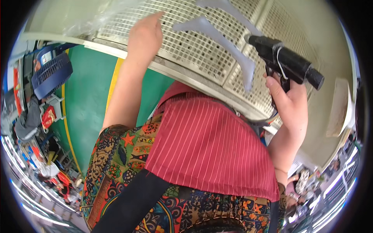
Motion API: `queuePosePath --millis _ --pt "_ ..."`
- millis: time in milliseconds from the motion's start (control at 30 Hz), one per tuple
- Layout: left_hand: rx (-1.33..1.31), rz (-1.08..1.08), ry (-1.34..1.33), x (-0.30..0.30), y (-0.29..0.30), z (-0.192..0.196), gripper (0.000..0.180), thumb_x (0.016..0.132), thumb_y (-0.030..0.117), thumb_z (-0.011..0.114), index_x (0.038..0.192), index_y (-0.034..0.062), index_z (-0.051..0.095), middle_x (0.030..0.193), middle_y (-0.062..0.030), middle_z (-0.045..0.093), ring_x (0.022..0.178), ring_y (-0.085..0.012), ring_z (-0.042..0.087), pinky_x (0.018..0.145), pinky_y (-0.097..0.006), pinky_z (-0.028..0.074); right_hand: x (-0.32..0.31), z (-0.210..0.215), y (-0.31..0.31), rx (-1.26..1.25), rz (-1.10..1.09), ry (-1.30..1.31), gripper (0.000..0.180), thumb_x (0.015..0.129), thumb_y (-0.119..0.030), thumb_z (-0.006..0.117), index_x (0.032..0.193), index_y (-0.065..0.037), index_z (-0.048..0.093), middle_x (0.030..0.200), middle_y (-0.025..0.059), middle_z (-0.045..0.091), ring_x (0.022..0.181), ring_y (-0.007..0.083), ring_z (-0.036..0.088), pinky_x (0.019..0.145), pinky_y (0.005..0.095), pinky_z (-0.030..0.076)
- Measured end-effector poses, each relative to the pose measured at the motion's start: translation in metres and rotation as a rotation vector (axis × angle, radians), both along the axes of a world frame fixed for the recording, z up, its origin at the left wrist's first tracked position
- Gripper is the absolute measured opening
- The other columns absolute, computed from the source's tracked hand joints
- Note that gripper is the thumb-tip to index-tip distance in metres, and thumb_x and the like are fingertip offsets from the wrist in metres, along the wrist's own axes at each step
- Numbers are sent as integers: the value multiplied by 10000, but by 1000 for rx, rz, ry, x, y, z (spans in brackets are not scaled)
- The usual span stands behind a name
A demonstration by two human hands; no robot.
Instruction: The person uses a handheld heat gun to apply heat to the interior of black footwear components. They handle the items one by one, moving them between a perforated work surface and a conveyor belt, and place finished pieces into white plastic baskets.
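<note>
My right hand [289,99] grips the handle of a black pistol-shaped tool [287,58] with a thick cylindrical body and a white band looped round it. Its nozzle points left over the grating; the exact kind of tool cannot be made out. Beneath and left of the nozzle lies a pale, translucent curved piece [223,44], slim and flared at the ends. A similar pale piece [233,13] lies beyond it. My left hand [145,37] is palm down over the grating [176,44], index finger stretched out, with nothing visible in it; its other fingers are mostly hidden.
A clear plastic sheet or bag [91,23] lies at the far left of the bench. The bench has a raised front rim [186,75]. A pale block [338,108] stands at the right wall. A blue plastic basket [52,72] is off to the left, above green floor [91,77].
</note>
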State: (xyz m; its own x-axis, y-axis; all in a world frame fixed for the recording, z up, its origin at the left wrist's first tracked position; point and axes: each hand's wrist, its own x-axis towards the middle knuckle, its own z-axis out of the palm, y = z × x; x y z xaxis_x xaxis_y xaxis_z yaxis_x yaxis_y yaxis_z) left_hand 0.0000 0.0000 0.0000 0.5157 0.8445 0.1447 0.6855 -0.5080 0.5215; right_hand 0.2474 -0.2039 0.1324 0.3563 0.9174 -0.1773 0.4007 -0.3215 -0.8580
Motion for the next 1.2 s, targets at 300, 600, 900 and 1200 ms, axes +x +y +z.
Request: queuePosePath --millis 300,600,900,1200 --pt "139 -128 -18 47 6 1 278 835 147 568 1100 73 611 1068 -127 621 997 -318 569 870 -406 451 15 14 -77 -237 -102 -102 314 831 -29 637 1127 39 554 986 35 604 894 92 520 800 246 430" --pt "-98 -122 327 73 -2 0 381 800 215 651 1127 30 587 1104 -181 582 998 -317 574 849 -391 464 49 8 -124 -407 -220 156 336 816 -73 639 1119 36 543 967 57 614 864 136 558 792 271 443" --pt "-186 -72 358 81 0 7 248 747 207 699 933 59 629 945 -118 636 888 -308 604 779 -404 459 100 -96 -164 -252 -744 569 280 851 -190 592 1029 16 528 882 124 656 712 158 603 602 299 496" --pt "-83 -286 2 73 -16 31 102 776 135 661 830 70 604 846 -53 645 838 -248 596 968 -445 331 83 -56 -99 -160 -347 -525 319 808 -175 643 1072 -4 591 978 161 624 869 303 623 760 370 489"
